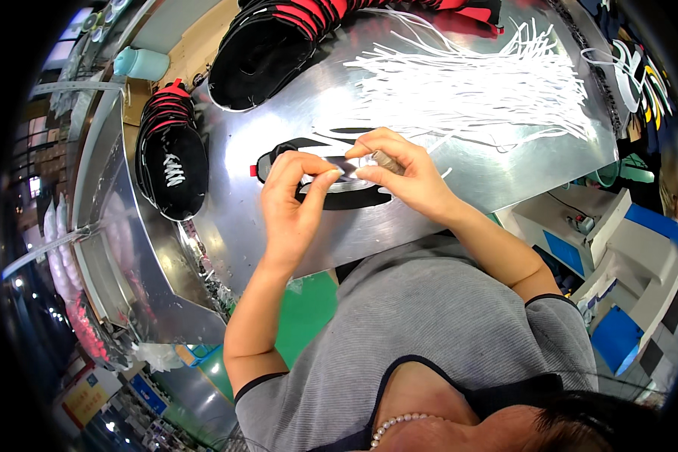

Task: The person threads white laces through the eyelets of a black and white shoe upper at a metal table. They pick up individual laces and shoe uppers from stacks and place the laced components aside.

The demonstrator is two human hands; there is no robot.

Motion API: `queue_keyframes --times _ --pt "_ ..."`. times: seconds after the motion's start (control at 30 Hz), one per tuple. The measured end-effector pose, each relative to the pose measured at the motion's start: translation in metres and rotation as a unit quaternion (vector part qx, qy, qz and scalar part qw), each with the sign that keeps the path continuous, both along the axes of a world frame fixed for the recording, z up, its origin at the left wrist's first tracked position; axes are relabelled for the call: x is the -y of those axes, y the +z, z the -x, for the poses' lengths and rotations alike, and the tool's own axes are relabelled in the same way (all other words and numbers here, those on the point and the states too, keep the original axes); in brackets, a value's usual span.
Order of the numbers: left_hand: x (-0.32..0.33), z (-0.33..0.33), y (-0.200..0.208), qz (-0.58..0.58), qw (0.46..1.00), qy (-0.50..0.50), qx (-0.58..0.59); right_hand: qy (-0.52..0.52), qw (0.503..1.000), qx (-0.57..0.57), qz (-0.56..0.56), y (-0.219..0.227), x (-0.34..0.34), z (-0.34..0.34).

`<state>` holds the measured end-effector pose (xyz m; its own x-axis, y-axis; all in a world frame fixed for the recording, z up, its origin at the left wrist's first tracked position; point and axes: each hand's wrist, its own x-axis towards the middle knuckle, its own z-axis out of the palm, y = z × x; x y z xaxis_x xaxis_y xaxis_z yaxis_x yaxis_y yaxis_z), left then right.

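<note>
A black shoe upper [354, 199] with a small red tab lies flat on the metal table, under both my hands. My left hand [292, 197] is closed in a pinch on the tip of a white shoelace [337, 170]. Close beside it, my right hand [414, 177] is closed around a small tool with a tan, wrapped-looking handle [386, 161]. The tool's working end is too small to make out. White lace strands run across the upper between and behind my hands, partly hidden by the fingers.
A large pile of white shoelaces [474, 94] covers the table's far right. Stacked black and red shoe uppers [260, 56] stand at the back. Another stack, its front upper laced in white [175, 169], sits at the left. The metal table [230, 233] has a raised left edge.
</note>
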<state>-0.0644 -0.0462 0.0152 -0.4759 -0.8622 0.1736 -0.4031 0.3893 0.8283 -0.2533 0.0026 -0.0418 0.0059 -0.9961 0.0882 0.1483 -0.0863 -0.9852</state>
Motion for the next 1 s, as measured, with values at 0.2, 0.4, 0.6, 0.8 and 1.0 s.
queue_keyframes --times 0.2,0.4,0.6,0.8,1.0 --pt "-0.005 0.012 0.000 0.047 0.997 0.040 0.053 0.035 0.980 0.089 -0.175 0.015 0.001 0.006" --pt "0.003 -0.021 -0.018 -0.214 0.963 0.050 0.155 -0.002 0.980 0.092 -0.176 -0.004 -0.001 0.006" --pt "-0.008 -0.026 -0.027 -0.121 0.972 -0.009 0.201 -0.035 0.985 0.025 -0.167 -0.012 0.002 -0.003" --pt "0.012 0.001 -0.042 -0.596 0.786 0.104 -0.128 -0.060 0.989 -0.074 -0.112 -0.015 0.005 -0.006" --pt "-0.020 0.004 -0.030 -0.457 0.869 0.145 -0.120 -0.039 0.985 -0.069 -0.154 0.001 -0.013 -0.007"
